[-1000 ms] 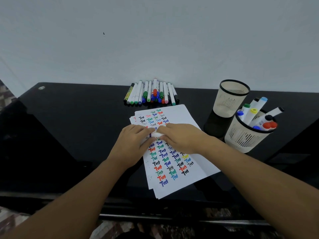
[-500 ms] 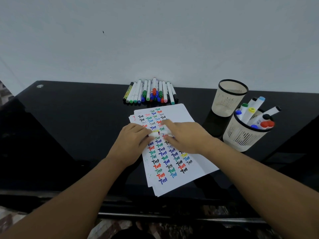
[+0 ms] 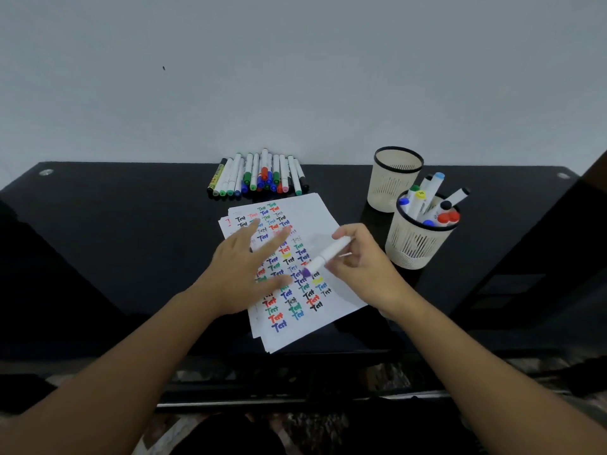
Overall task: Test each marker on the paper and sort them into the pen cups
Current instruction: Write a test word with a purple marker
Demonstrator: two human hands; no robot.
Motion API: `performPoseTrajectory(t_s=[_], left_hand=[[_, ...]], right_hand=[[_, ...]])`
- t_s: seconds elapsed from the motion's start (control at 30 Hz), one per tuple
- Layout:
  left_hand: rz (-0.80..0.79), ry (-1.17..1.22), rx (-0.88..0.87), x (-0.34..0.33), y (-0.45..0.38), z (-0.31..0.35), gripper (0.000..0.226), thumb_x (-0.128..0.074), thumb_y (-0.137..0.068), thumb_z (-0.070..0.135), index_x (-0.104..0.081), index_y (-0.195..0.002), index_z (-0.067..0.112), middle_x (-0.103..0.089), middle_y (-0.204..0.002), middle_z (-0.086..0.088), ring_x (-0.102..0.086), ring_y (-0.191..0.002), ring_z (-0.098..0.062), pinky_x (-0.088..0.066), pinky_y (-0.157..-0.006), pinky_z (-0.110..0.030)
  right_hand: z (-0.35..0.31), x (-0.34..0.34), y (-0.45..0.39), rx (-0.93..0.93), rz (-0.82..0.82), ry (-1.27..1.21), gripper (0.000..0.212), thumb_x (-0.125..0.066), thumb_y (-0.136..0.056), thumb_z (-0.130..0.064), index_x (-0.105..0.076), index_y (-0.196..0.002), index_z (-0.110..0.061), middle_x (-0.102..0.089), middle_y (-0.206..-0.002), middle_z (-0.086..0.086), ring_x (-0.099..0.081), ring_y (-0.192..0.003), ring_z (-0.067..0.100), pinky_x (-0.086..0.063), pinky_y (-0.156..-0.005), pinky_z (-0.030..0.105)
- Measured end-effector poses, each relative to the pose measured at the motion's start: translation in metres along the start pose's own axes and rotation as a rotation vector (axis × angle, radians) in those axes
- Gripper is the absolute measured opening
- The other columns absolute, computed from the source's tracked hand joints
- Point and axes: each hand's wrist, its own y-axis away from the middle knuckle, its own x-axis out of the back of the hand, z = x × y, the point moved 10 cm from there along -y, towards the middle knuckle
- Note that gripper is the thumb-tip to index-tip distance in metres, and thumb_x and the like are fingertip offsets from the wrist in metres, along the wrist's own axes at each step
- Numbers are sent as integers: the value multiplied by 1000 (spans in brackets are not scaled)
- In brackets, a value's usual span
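My right hand [image 3: 364, 267] grips a white marker [image 3: 328, 252] with a purple end that points down-left at the paper [image 3: 315, 218]. The paper stack lies in the middle of the black table and is covered with coloured "Test" words. My left hand [image 3: 243, 270] lies above the paper's left part with its fingers spread and straight, holding nothing. A row of several markers [image 3: 259, 175] lies at the table's back edge. Two cream mesh pen cups stand at the right: the far cup [image 3: 395, 178] looks empty, the near cup [image 3: 417, 241] holds several markers.
The black glass table [image 3: 115, 241] runs against a pale wall. Its front edge lies just below the paper. A dark object [image 3: 538, 257] stands at the far right of the table.
Both hands were together on the marker over the paper. They have come apart: the right hand drew the marker to the right, and the left hand opened with its fingers spread.
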Motion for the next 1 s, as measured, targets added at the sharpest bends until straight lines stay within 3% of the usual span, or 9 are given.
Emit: performPoseTrajectory(t_s=[0.07,0.13,0.2,0.27,0.37,0.47,0.73,0.87,1.0], left_hand=[[-51,-35,-26,-12,7,17,83,-35,-80,92,10,-146,70,30,-165,5,23,-153,-26,4,-123,-53],[-55,-39,-17,-22,13,25,86,-35,-76,95,5,-148,69,37,-162,6,31,-150,-26,9,-121,-52],[-30,-42,15,-28,16,23,86,-33,-75,97,-1,-149,68,37,-162,6,32,-150,-27,9,-121,-52],[-3,-54,34,-31,15,20,85,-29,-73,99,-4,-149,68,36,-162,6,30,-151,-26,8,-122,-54],[-5,-59,57,-32,14,16,87,-25,-71,102,-4,-149,69,34,-163,8,28,-152,-25,6,-124,-57],[-24,-48,81,-33,15,16,89,-24,-69,103,-4,-149,68,32,-164,9,29,-151,-25,7,-123,-56],[-32,-46,98,-33,14,15,93,-17,-63,107,-2,-147,70,30,-164,9,30,-151,-26,8,-123,-57],[-37,-41,103,-33,13,13,93,-17,-63,107,-3,-147,70,29,-165,10,29,-151,-26,7,-122,-57],[-36,-30,101,-33,12,13,93,-17,-62,107,-5,-146,71,28,-165,9,28,-152,-25,5,-124,-59]], right_hand=[[2,3,11,7,63,-48,26,-67,-100,-9,-51,-112,-26,-65,-93,-10,-69,-86,5,-53,-77,23],[3,2,22,16,84,-79,5,-59,-106,-25,-56,-110,-25,-64,-80,-8,-67,-77,8,-51,-79,26],[5,1,34,9,93,-83,29,-54,-100,-53,-66,-110,-28,-64,-74,-9,-65,-75,13,-53,-82,29],[10,2,44,-2,110,-93,43,-54,-92,-61,-72,-111,-28,-67,-79,-16,-64,-78,5,-53,-81,23],[19,9,50,-7,156,-62,23,-64,-98,-45,-75,-107,-27,-75,-94,-11,-71,-92,9,-57,-88,29],[24,10,52,5,158,-93,9,-76,-95,-26,-77,-104,-26,-76,-101,-9,-71,-97,11,-59,-83,27],[27,6,54,-55,138,86,11,-62,-102,-40,-65,-99,-30,-69,-87,-5,-66,-86,12,-58,-81,37],[25,3,54,3,92,84,13,-70,-99,-34,-61,-107,-30,-66,-93,-18,-62,-83,3,-54,-71,23],[17,2,53,40,73,51,4,-69,-100,-23,-66,-102,-24,-67,-94,-13,-58,-79,-1,-48,-69,17]])
